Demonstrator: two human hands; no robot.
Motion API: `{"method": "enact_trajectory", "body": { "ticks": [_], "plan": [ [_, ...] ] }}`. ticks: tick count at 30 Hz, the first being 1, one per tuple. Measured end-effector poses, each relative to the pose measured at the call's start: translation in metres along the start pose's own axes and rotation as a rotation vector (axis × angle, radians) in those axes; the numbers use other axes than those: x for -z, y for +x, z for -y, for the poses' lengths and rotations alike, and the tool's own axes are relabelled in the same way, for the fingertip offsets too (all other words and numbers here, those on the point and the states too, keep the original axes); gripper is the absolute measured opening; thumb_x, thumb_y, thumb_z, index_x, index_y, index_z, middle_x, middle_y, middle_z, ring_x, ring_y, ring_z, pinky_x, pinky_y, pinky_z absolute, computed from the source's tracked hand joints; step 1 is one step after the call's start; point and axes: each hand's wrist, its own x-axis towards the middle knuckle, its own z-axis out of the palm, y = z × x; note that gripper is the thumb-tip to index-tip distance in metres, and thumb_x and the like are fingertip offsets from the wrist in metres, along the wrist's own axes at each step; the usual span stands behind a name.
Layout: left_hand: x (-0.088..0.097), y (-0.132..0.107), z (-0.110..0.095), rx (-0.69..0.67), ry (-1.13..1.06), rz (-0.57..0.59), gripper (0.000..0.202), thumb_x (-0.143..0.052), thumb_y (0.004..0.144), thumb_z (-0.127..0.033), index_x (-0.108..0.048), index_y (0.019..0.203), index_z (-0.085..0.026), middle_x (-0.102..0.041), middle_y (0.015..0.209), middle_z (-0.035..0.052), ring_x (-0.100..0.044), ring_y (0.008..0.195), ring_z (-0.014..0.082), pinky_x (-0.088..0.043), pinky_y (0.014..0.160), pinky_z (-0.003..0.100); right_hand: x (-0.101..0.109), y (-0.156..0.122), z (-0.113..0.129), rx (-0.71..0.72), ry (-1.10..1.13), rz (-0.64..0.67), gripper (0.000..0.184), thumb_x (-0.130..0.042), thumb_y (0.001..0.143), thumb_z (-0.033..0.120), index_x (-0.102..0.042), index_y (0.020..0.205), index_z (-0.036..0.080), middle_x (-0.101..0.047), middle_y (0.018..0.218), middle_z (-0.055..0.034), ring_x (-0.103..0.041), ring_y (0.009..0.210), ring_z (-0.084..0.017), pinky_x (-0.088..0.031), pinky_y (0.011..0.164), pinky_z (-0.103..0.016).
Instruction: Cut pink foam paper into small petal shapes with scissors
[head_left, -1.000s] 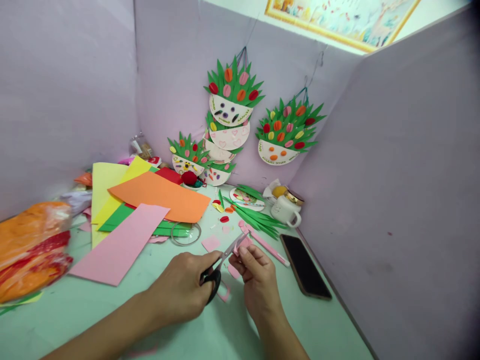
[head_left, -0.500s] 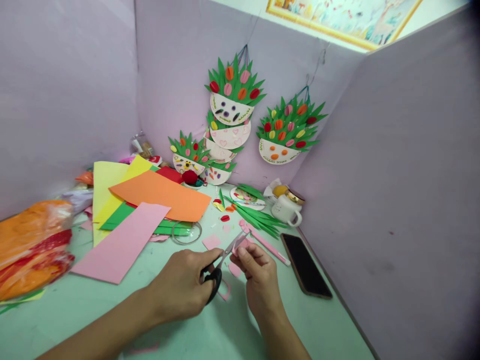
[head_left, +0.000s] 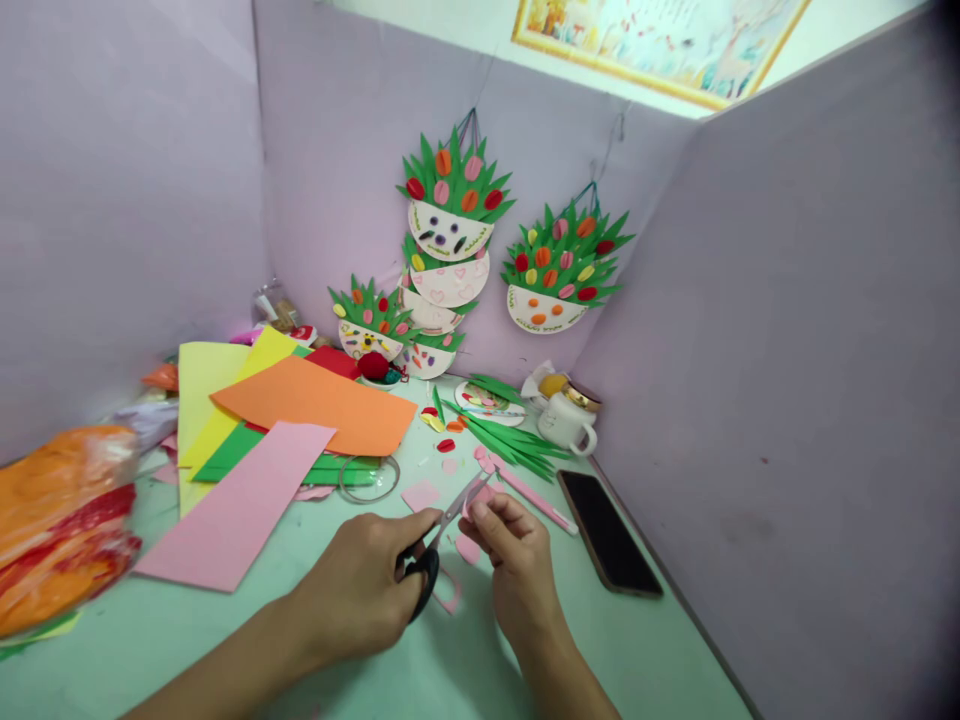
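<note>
My left hand (head_left: 375, 580) is closed around the black handles of a pair of scissors (head_left: 452, 512), whose blades point up and to the right. Between the thumb and fingers of my right hand (head_left: 517, 560) is a small piece of pink paper (head_left: 474, 492), partly hidden by the fingers and the blades. The blades lie right beside this piece. Below them on the table is a pink paper scrap with a curved cutout (head_left: 448, 592). A pink oval (head_left: 468, 548) lies between my hands, and a pink square (head_left: 421, 495) lies just behind the scissors.
Coloured sheets, a pink strip (head_left: 240, 505) on top, cover the left side near a clear tape roll (head_left: 369, 480). On the right are a phone (head_left: 611, 533), a pink pen (head_left: 536, 498), green paper leaves (head_left: 514, 445) and a white mug (head_left: 564, 422). Paper flower baskets (head_left: 450, 230) hang behind.
The camera view has shifted slightly, so the surroundings sit a little lower and further left. Both hands keep their hold, and the scissor blades look closer together.
</note>
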Motion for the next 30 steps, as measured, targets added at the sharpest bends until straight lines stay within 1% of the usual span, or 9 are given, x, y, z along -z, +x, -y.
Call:
{"method": "enact_trajectory", "body": {
  "ticks": [2,4,9,13,15,18,22,26,30],
  "plan": [
    [-0.001,0.0,0.001,-0.018,0.009,-0.013,0.015,-0.041,0.074,-0.014,-0.053,0.082,-0.022,-0.052,0.061,-0.0045,-0.045,0.055,0.0116,-0.031,0.053,0.021,-0.001,0.0,0.001,0.001,-0.001,0.002,0.018,-0.076,0.06,0.031,-0.065,0.06,0.017,-0.059,0.058,0.0029,-0.054,0.06,-0.011,-0.048,0.064,-0.025],
    [-0.002,0.001,0.003,-0.028,0.019,-0.019,0.018,-0.042,0.073,-0.013,-0.052,0.084,-0.022,-0.055,0.064,-0.0039,-0.048,0.058,0.0124,-0.032,0.054,0.021,-0.002,0.001,0.002,0.003,-0.006,0.011,0.019,-0.076,0.059,0.032,-0.065,0.06,0.017,-0.059,0.058,0.0025,-0.054,0.06,-0.012,-0.048,0.064,-0.025],
    [0.0,0.001,0.002,0.0,0.055,-0.025,0.023,-0.042,0.073,-0.012,-0.055,0.09,-0.021,-0.06,0.068,-0.0025,-0.052,0.062,0.0131,-0.034,0.057,0.02,-0.001,0.003,0.005,0.01,-0.028,0.041,0.022,-0.076,0.057,0.034,-0.064,0.057,0.016,-0.059,0.055,0.0015,-0.053,0.057,-0.012,-0.047,0.064,-0.026],
    [0.002,0.003,-0.001,-0.007,0.077,-0.025,0.021,-0.042,0.073,-0.011,-0.056,0.086,-0.02,-0.06,0.067,-0.0022,-0.053,0.062,0.0126,-0.035,0.057,0.019,0.0,0.005,0.008,0.063,-0.093,0.073,0.022,-0.074,0.06,0.035,-0.064,0.058,0.015,-0.058,0.055,0.0008,-0.05,0.056,-0.011,-0.042,0.058,-0.023],
    [0.001,0.003,-0.001,-0.007,0.076,-0.037,0.022,-0.043,0.072,-0.012,-0.057,0.087,-0.02,-0.06,0.066,-0.0027,-0.053,0.062,0.0125,-0.035,0.057,0.019,0.0,0.005,0.01,0.074,-0.121,0.086,0.023,-0.073,0.06,0.036,-0.064,0.059,0.015,-0.059,0.055,0.0,-0.049,0.055,-0.011,-0.039,0.055,-0.023],
    [-0.001,0.003,0.002,-0.003,0.064,-0.049,0.025,-0.043,0.073,-0.012,-0.058,0.091,-0.021,-0.059,0.066,-0.0028,-0.051,0.061,0.0126,-0.035,0.057,0.019,-0.001,0.006,0.011,0.087,-0.127,0.084,0.024,-0.073,0.059,0.037,-0.064,0.058,0.014,-0.059,0.055,-0.0004,-0.049,0.054,-0.011,-0.038,0.055,-0.023],
    [-0.003,0.002,0.007,-0.014,0.007,-0.018,0.018,-0.042,0.076,-0.015,-0.057,0.085,-0.019,-0.057,0.065,-0.0031,-0.048,0.06,0.0117,-0.034,0.056,0.019,-0.001,0.004,0.01,0.076,-0.099,0.069,0.022,-0.073,0.059,0.035,-0.063,0.057,0.015,-0.059,0.053,0.0006,-0.05,0.055,-0.011,-0.039,0.056,-0.023],
    [-0.003,0.0,0.009,0.01,-0.022,0.011,0.025,-0.041,0.077,-0.015,-0.056,0.097,-0.021,-0.057,0.068,-0.004,-0.046,0.059,0.0109,-0.034,0.056,0.018,-0.001,0.003,0.01,0.062,-0.075,0.066,0.02,-0.074,0.058,0.032,-0.063,0.057,0.016,-0.059,0.054,0.0015,-0.05,0.054,-0.011,-0.04,0.056,-0.023],
    [-0.003,0.002,0.007,0.0,-0.01,0.006,0.019,-0.042,0.077,-0.014,-0.055,0.089,-0.021,-0.051,0.062,-0.0056,-0.041,0.055,0.0098,-0.031,0.054,0.019,-0.002,0.004,0.01,0.052,-0.027,0.052,0.019,-0.075,0.058,0.031,-0.064,0.058,0.016,-0.06,0.054,0.0022,-0.053,0.055,-0.011,-0.043,0.059,-0.023]
  ]
}}
